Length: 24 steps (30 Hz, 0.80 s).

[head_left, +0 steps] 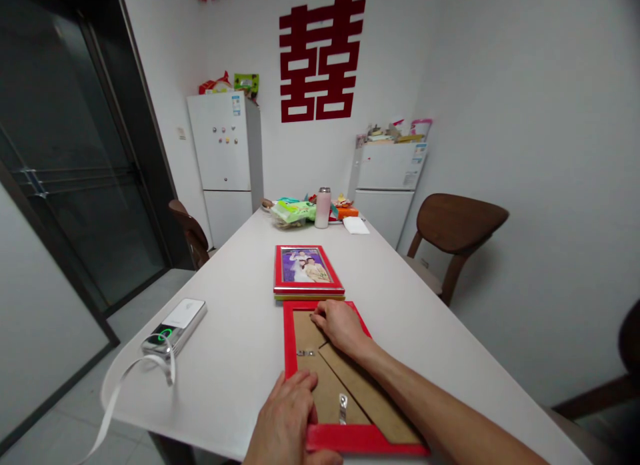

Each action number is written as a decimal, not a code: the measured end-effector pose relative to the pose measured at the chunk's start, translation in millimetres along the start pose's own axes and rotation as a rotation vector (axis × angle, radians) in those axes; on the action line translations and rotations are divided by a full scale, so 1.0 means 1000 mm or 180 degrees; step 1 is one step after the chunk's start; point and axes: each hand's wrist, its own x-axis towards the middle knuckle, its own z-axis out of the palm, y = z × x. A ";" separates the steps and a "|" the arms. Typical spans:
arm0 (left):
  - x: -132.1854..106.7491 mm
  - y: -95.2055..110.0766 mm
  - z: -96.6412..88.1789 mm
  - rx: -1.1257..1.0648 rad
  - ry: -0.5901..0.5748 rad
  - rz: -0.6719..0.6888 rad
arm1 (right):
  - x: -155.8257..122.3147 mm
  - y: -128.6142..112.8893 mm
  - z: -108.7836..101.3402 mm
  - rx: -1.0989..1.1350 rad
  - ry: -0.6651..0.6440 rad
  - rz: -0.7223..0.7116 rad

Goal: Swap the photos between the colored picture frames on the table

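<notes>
A red picture frame (290, 338) lies face down on the table, its brown backing board (333, 385) showing. My left hand (287, 415) grips the frame's near left corner, thumb along the near edge and fingers over the left side. Near the far edge of the board, my right hand (343, 325) is closed with its fingertips pinched together; whatever they hold is too small to make out. A metal hanger (343, 408) is fixed near the board's close end, and a small metal piece (305, 353) sits by its left side. The stand leg runs diagonally, partly under my right forearm.
Just beyond, a red-framed photo (307, 268) lies face up on a stack of frames. A power bank (175, 326) with a white strap (150, 360) is at left. A pink bottle (323, 208) and green package (295, 212) stand far back. A brown chair (457, 222) is at right.
</notes>
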 end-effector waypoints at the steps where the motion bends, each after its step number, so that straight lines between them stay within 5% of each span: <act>1: 0.000 0.000 0.000 0.0003 -0.0006 0.0005 | 0.002 0.001 0.002 -0.0005 0.0016 0.0088; 10: 0.005 0.006 -0.002 0.0209 -0.0002 0.0170 | 0.011 0.003 0.003 0.0358 0.0241 0.0459; 17: 0.005 0.006 -0.002 0.0158 0.0267 0.0744 | -0.027 0.031 -0.035 0.1153 0.0695 0.0381; 21: -0.002 0.015 -0.016 -0.0602 0.0719 0.0738 | -0.073 0.038 -0.049 0.3140 0.0721 0.1213; 24: -0.003 0.037 -0.017 -0.1759 0.1248 0.0434 | -0.103 0.014 -0.043 0.4834 0.0062 0.1267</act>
